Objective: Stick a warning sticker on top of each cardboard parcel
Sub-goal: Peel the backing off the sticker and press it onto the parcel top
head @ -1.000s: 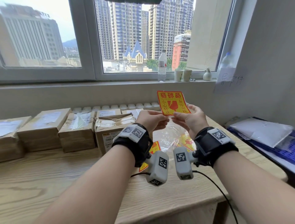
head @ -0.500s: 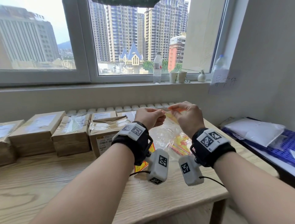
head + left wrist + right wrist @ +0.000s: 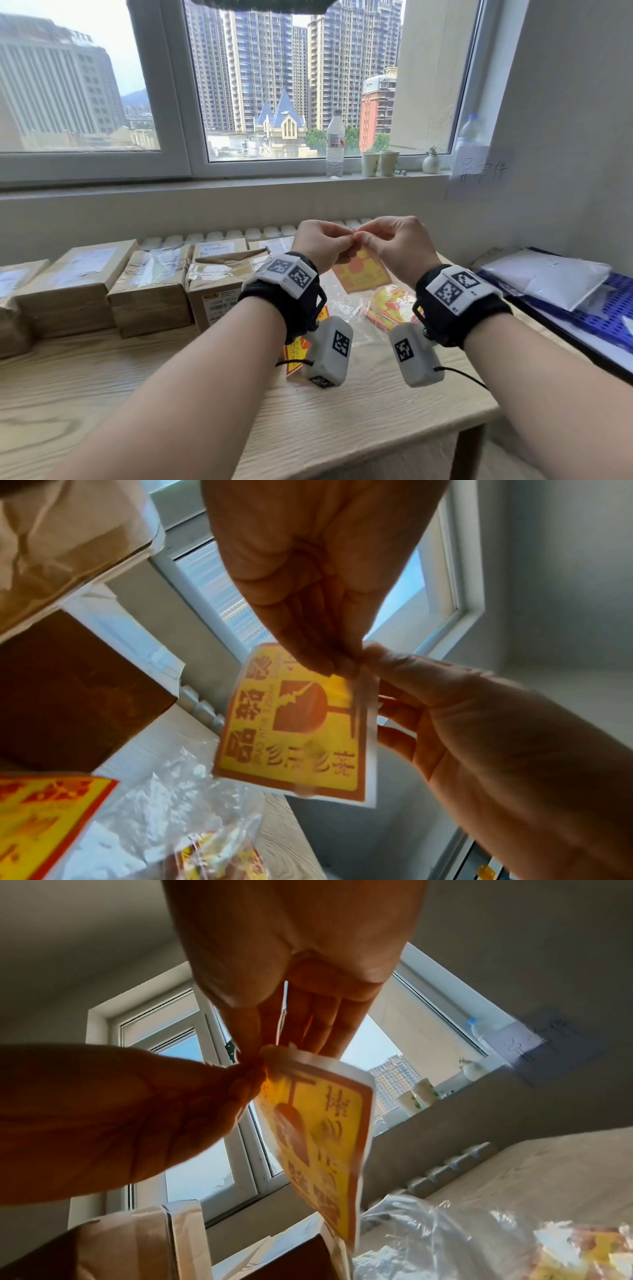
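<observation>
Head view, lower frame: both forearms reach up over the wooden table (image 3: 205, 394). At centre, the left hand (image 3: 320, 245) and right hand (image 3: 394, 245) meet, fingertips of each pinching the top corner of a yellow-and-red warning sticker (image 3: 361, 275) that hangs above a clear bag of stickers (image 3: 387, 305). Left of centre, cardboard parcels (image 3: 150, 284) stand in a row by the wall.

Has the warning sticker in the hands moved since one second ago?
Yes. The warning sticker stood upright above the hands; now it hangs below the fingertips, lower against the parcels behind it.
</observation>
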A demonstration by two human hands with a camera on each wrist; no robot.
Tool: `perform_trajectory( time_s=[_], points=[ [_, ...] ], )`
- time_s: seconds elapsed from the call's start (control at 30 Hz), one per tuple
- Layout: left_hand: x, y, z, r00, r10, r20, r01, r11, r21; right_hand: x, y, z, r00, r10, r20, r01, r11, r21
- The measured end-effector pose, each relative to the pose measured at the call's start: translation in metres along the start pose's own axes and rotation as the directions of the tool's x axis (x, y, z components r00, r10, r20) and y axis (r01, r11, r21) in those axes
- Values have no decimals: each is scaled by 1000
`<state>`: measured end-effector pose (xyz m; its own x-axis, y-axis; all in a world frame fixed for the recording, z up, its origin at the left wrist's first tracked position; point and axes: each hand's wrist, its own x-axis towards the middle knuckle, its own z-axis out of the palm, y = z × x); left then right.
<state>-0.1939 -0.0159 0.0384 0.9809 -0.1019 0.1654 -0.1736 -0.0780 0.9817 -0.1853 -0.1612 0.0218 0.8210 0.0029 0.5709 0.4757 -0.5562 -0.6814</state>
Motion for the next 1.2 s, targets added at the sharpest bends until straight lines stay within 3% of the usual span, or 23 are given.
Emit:
perform_trajectory(
  time_s=[0.23, 0.47, 0.6, 0.77, 0.93, 1.2],
  points=[
    [7, 7, 0, 995, 99, 2, -98, 980, 174, 5, -9, -9, 998, -57, -15, 55, 991, -122],
    [7, 22, 1, 988, 151, -10, -146, 969, 199, 12, -22, -17, 994, -79, -75, 67, 987, -147],
    [5, 28, -1, 987, 154, -36, -143, 967, 211, 16, -25, -15, 994, 3, -112, -6, 1000, -28],
    [2, 33, -11, 991, 77, -109, -69, 995, 78, 22, -28, -11, 974, 155, -163, -128, 978, 166],
    [-5, 35, -23, 989, 35, -143, -48, 995, -84, 22, -34, -9, 925, 343, -162, -243, 864, 440],
    [4, 29, -42, 954, 20, -299, -75, 982, -171, 25, -38, -3, 838, 531, -126, -360, 712, 603]
  ],
)
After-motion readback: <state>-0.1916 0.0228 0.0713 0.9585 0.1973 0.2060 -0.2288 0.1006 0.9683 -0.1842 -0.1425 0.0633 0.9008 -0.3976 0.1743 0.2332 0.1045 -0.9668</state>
